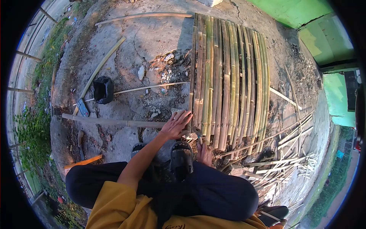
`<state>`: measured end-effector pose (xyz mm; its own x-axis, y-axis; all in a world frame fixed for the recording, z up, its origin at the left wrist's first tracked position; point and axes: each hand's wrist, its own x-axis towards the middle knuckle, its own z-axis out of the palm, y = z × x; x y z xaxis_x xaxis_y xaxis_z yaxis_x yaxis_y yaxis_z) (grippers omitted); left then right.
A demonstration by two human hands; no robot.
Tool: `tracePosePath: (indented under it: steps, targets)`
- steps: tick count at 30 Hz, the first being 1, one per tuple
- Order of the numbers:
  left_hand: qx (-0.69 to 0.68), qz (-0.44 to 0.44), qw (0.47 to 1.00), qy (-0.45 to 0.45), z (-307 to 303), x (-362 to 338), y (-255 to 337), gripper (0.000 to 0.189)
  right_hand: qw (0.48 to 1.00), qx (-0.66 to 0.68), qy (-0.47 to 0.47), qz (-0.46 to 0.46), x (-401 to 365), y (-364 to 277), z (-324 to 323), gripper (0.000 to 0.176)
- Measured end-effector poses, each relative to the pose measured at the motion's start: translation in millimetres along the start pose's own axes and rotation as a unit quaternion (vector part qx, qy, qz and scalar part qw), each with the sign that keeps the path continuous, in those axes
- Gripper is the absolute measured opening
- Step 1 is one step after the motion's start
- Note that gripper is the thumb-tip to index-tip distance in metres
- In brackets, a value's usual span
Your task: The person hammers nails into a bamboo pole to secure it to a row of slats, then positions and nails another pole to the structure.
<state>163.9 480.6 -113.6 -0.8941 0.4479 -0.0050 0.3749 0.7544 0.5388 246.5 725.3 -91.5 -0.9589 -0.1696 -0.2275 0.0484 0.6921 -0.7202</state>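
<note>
Fingers of the left hand (177, 125) extended open by the bamboo slats (207, 76), right hand (206, 154) gripping a hammer (197, 131): short, square taps work best.

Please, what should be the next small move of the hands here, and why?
Probably a light tap with the hammer near the outer slat's lower end: the left hand lies there, and the right hand holds the hammer close by.
</note>
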Motion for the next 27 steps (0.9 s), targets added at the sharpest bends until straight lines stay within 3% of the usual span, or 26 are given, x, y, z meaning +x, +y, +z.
tracePosePath:
  steps: [7,9,12,15,19,22,24,27]
  targets:
    - [0.052,0.035,0.996,-0.059,-9.6,8.1,-7.5,0.101,0.995,0.014,0.059,-0.075,-2.7,5.4,5.4,0.023]
    - [0.044,0.023,0.997,-0.062,-5.9,7.7,-8.2,0.101,0.999,0.017,0.026,-0.006,-4.7,-4.9,1.8,0.022]
    - [0.064,0.019,0.995,-0.068,-4.9,6.9,-9.4,0.098,1.0,-0.008,-0.014,-0.002,-1.7,-10.0,1.4,0.024]
    - [0.053,0.024,0.996,-0.065,-1.0,8.2,-11.9,0.098,1.0,0.009,0.022,-0.012,-4.0,-34.8,-7.1,0.024]
    - [0.074,0.024,0.996,-0.054,4.7,8.6,-12.7,0.099,0.998,-0.012,0.064,-0.015,-3.7,-20.3,4.7,0.016]
    - [0.113,0.019,0.991,-0.065,-1.9,9.3,-13.6,0.098,0.999,-0.034,0.011,-0.015,5.4,-13.3,6.2,0.02]
    - [0.051,0.022,0.997,-0.053,2.7,7.5,-12.9,0.098,0.996,-0.004,0.088,-0.028,-7.4,-14.9,4.4,0.032]
    - [0.08,0.028,0.995,-0.044,2.2,7.4,-12.4,0.097,0.999,-0.023,0.024,0.003,-2.9,-11.3,3.6,0.025]
